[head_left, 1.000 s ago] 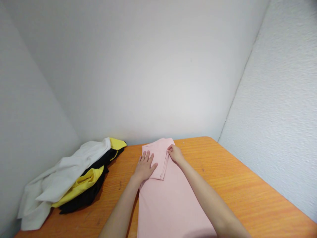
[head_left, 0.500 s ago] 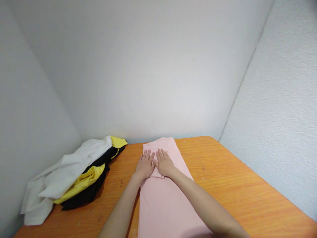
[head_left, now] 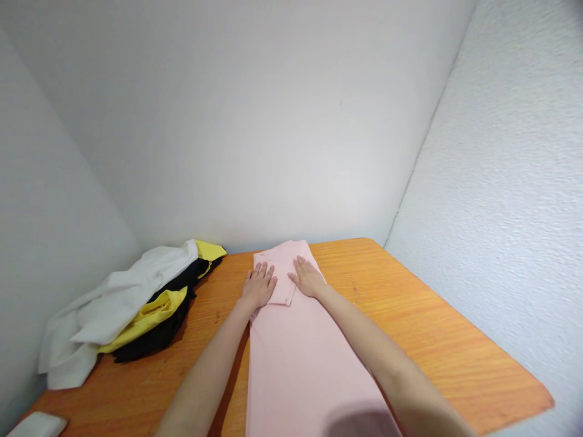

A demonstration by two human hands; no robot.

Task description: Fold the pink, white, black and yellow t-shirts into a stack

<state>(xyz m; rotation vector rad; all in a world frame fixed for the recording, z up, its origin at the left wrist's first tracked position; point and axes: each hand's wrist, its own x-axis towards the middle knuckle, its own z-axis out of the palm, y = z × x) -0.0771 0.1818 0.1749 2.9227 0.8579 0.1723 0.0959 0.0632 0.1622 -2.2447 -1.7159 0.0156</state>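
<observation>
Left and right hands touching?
Apart. The head view shows pink fabric visible between the left hand and right hand.

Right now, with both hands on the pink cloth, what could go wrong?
The left hand and right hand rest on the pink cloth; if they slip, the folded flap might wrinkle. The right arm also crosses the cloth's edge, so it could tug it crooked.
</observation>
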